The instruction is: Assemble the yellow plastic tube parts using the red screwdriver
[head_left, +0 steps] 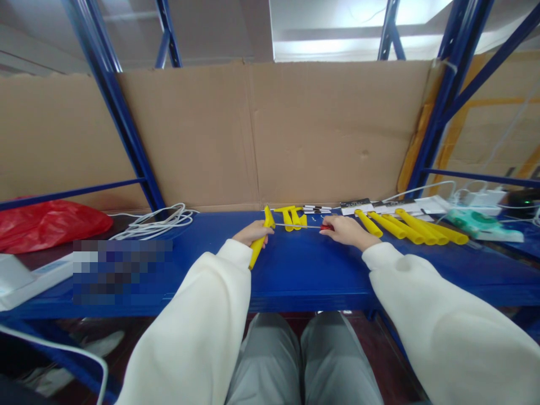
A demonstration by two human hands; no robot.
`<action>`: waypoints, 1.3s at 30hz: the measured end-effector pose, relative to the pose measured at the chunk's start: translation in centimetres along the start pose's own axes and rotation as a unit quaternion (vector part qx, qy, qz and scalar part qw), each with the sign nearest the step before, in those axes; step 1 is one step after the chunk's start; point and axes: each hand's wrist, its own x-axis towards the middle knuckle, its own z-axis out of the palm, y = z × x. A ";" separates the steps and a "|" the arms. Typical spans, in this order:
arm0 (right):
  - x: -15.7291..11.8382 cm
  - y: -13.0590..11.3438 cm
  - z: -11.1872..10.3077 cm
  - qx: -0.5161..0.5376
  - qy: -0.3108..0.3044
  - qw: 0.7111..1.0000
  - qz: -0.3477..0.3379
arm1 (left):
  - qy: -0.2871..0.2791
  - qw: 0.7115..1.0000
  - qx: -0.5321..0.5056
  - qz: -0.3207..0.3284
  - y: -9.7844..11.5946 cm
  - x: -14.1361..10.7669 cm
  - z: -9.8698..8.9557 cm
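My left hand [254,232] is closed around a yellow plastic handle [256,253] with a wider head at its top, held tilted over the table. My right hand [345,230] grips a screwdriver by its red handle [327,227]. The thin metal shaft [298,226] runs left and meets the head of the yellow handle; whether a screw sits at its tip is too small to tell. Behind the shaft lie several short yellow pieces [287,218]. Right of my right hand, several long yellow tubes [405,228] lie side by side.
A blue table [312,270] spans the front, with a cardboard panel [202,135] behind it. Coiled white cable [158,222] and a red plastic bag [54,225] are at left. At right sit a green-and-white packet [481,224] and white adapters [485,197]. Blue posts [126,129] stand at both sides.
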 end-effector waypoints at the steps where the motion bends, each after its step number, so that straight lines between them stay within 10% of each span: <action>1: -0.1 -0.1 0.0 -0.003 0.001 1.000 -0.005 | 0.003 1.000 -0.001 -0.002 0.0 0.0 0.0; 39: -0.4 -1.4 -0.6 -0.041 -0.024 0.998 0.034 | -0.005 1.000 -0.008 0.014 -0.5 0.6 0.1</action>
